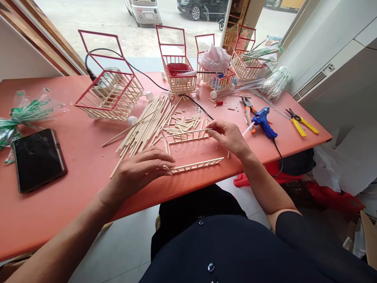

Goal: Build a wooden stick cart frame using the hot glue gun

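My left hand (144, 167) lies flat on the salmon table (73, 188), fingers stretched, their tips resting on the left end of a small ladder-like panel of wooden sticks (200, 164). My right hand (228, 135) is closed in a pinch on the right end of a thin wooden stick (188, 132) that lies across a second stick panel (188, 137). A heap of long sticks (147, 125) and short cut pieces (184, 122) lies just behind the hands.
Several stick-and-red-frame carts (110, 92) (179, 76) (219, 80) (246, 65) stand at the back. A blue glue gun (263, 121), orange-handled pliers (247, 112) and yellow cutters (302, 124) lie right. A dark tablet (38, 157) and green-wrapped bundles (20, 118) lie left.
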`<state>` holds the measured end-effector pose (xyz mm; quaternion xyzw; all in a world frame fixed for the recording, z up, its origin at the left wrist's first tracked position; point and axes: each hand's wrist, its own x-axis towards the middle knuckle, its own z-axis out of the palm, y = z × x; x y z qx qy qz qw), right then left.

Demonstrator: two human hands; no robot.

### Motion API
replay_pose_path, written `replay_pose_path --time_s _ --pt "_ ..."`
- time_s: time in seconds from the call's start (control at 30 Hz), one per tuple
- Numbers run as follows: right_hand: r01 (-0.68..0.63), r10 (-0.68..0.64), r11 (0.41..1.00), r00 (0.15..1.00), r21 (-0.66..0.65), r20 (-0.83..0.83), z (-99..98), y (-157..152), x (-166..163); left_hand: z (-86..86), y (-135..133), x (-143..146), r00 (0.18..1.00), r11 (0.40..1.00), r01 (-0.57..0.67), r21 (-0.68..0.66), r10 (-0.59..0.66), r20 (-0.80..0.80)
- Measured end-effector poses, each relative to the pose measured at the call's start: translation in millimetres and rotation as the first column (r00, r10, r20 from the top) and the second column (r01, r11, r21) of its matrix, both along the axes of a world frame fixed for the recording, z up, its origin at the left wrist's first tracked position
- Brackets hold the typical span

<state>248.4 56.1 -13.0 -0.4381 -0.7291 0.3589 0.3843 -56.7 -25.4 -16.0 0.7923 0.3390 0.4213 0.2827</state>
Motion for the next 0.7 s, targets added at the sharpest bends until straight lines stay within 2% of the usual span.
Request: replay_pose_path --time_s 0.13,0.23,0.37,0.47,0.53,0.63,0.7 --pt "0.021 -0.021 1.000 0.999 0.001 0.026 1.0 -2.7 1.5 1.7 -4.2 -2.0 0.997 0.997 -0.072 -0.022 0.072 0.003" --pt "0.024 -0.024 1.000 0.999 0.004 0.039 1.8 -4.3 2.1 7.2 -7.8 -2.6 0.986 0.989 -0.145 -0.041 0.148 0.078" --pt "0.021 -0.021 1.000 1.000 0.005 0.019 2.3 -6.1 0.9 14.1 -5.0 -4.3 0.910 0.937 -0.340 -0.077 0.348 0.226" --pt "0.021 -0.021 1.000 1.000 0.007 0.017 2.8 -6.5 1.0 17.1 7.3 -3.4 0.852 0.871 -0.436 -0.228 0.481 0.209" --pt "0.033 -0.034 0.999 0.999 0.025 0.029 4.8 -6.9 2.5 18.4 17.6 0.9 0.862 0.846 -0.373 -0.381 0.468 0.194" --pt "0.064 -0.070 0.992 0.996 0.107 0.056 13.4 -11.7 5.8 19.1 29.1 12.1 0.722 0.777 -0.417 -0.471 0.598 0.348" --pt "0.071 -0.088 0.979 0.993 0.191 0.083 22.9 -19.3 7.2 18.7 31.2 20.2 0.685 0.761 -0.428 -0.487 0.625 0.374"
